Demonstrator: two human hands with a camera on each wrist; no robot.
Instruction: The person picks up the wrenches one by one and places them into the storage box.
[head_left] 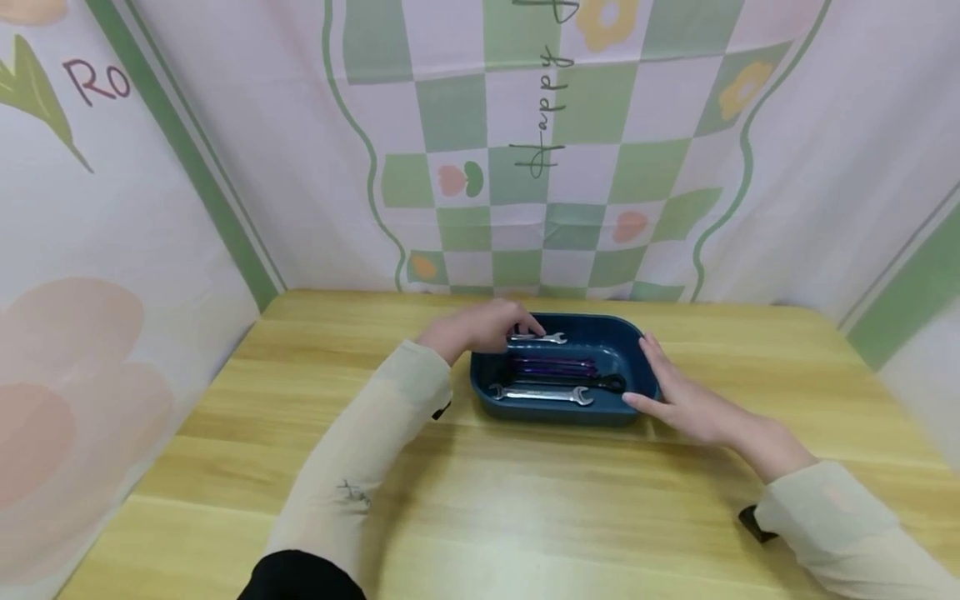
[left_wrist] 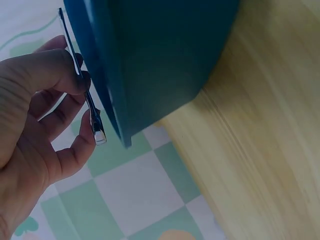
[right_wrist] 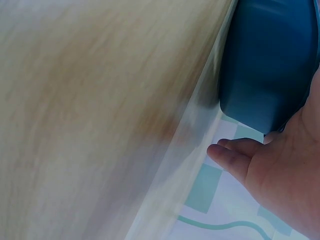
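Observation:
My left hand (head_left: 486,327) is over the back left of a dark blue plastic bin (head_left: 555,414). It pinches a silver open-ended wrench (head_left: 553,338) between thumb and fingers; in the left wrist view the wrench (left_wrist: 94,112) is at the bin's rim. Inside the bin, another silver wrench (head_left: 542,395) lies along the near side. Behind it are a black tool with a ringed end (head_left: 612,383) and several slim purple tools (head_left: 555,367), their kind unclear. My right hand (head_left: 686,406) rests against the bin's right end, fingers straight, thumb at the near corner.
The bin stands on a light wooden table (head_left: 510,508), towards its back edge. Behind the table hangs a printed cloth (head_left: 517,200) with green and white checks. Another patterned cloth (head_left: 135,225) hangs along the left side.

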